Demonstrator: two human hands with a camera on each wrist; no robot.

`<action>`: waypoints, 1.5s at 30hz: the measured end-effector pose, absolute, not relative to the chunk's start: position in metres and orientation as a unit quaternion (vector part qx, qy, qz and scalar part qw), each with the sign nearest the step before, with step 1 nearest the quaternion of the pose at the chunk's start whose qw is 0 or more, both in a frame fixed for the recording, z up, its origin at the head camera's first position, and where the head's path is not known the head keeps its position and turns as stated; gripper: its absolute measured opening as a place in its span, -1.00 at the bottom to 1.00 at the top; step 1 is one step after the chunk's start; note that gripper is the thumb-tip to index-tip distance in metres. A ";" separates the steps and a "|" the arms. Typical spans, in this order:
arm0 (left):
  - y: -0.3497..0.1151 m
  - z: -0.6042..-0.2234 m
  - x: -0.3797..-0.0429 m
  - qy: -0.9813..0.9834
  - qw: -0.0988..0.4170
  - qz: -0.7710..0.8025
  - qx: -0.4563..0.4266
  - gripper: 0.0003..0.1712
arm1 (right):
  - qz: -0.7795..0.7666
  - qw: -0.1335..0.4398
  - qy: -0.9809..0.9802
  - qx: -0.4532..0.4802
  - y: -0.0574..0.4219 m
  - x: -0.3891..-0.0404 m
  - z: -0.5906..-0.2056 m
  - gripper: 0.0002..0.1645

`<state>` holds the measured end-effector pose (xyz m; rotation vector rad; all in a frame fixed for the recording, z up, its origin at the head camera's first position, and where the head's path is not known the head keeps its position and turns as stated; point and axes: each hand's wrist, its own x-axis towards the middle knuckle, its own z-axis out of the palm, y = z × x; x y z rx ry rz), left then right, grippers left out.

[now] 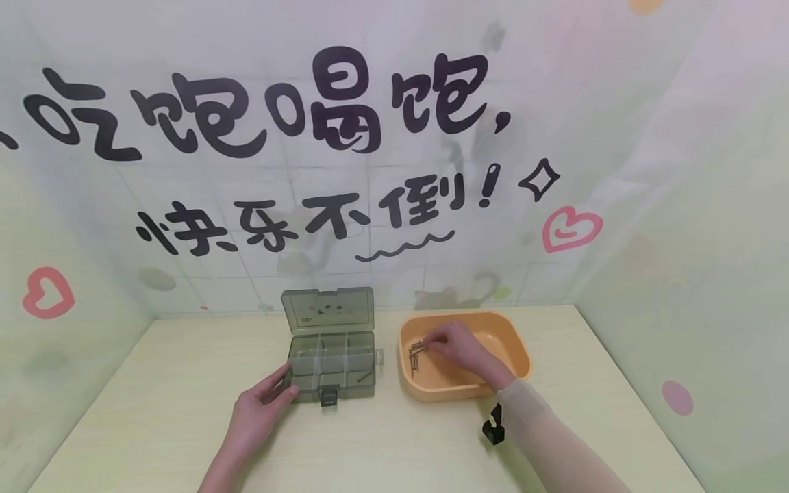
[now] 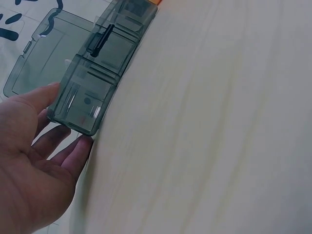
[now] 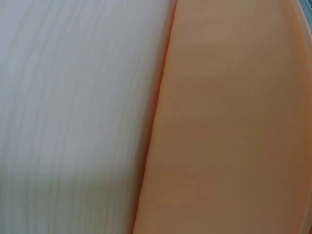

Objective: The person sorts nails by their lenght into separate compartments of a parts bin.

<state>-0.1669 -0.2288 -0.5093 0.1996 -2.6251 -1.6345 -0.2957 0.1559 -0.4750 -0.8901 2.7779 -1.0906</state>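
A grey see-through compartment box (image 1: 333, 394) stands with its lid (image 1: 329, 311) raised at the back. My left hand (image 1: 255, 414) holds its left end; in the left wrist view the thumb lies at the top rim and the other fingers reach under the near corner. A single screw (image 1: 365, 376) lies in the front right compartment. Over the left part of an orange tray (image 1: 462, 392), my right hand (image 1: 459, 346) reaches down, its fingertips pinching at a small pile of thin dark screws (image 1: 414, 363). The right wrist view shows only the tray and tabletop, not the hand.
The box's front latch (image 1: 329, 397) hangs open, and another clasp (image 1: 379, 357) sticks out at its right side towards the tray. A black clip-like piece (image 1: 494, 428) is at the right sleeve. A printed wall sheet (image 1: 394, 274) borders the pale wooden table (image 1: 370, 459).
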 end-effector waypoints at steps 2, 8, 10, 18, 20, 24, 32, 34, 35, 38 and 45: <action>-0.229 -0.510 -0.167 -0.847 0.025 -0.528 0.063 -0.32 | -0.352 0.013 0.891 -0.285 0.154 -0.294 -0.473 -0.86; -0.229 -0.508 -0.167 -0.847 0.024 -0.528 0.063 -0.32 | -0.352 0.016 0.892 -0.282 0.148 -0.291 -0.467 -0.86; -0.229 -0.508 -0.167 -0.846 0.024 -0.528 0.063 -0.32 | -0.352 0.015 0.892 -0.283 0.145 -0.290 -0.465 -0.86; -0.229 -0.508 -0.167 -0.846 0.026 -0.529 0.064 -0.33 | -0.382 0.007 0.869 -0.313 0.132 -0.283 -0.455 -0.85; -0.229 -0.508 -0.167 -0.846 0.027 -0.529 0.064 -0.33 | -0.383 -0.008 0.862 -0.332 0.127 -0.281 -0.451 -0.86; -0.229 -0.507 -0.167 -0.844 0.027 -0.531 0.065 -0.33 | -0.375 -0.022 0.858 -0.350 0.117 -0.277 -0.445 -0.87; -0.229 -0.507 -0.166 -0.848 0.014 -0.525 0.069 -0.33 | -0.387 0.007 0.855 -0.345 0.102 -0.272 -0.441 -0.85; -0.229 -0.508 -0.167 -0.848 0.015 -0.525 0.068 -0.33 | -0.387 0.009 0.854 -0.347 0.099 -0.272 -0.442 -0.84; -0.230 -0.508 -0.167 -0.848 0.016 -0.526 0.068 -0.33 | -0.387 0.010 0.854 -0.347 0.097 -0.272 -0.443 -0.84; -0.230 -0.509 -0.168 -0.848 0.017 -0.525 0.070 -0.33 | -0.386 0.021 0.856 -0.343 0.090 -0.270 -0.443 -0.83; -0.231 -0.510 -0.168 -0.847 0.018 -0.526 0.070 -0.33 | -0.393 0.046 0.849 -0.350 0.074 -0.265 -0.442 -0.82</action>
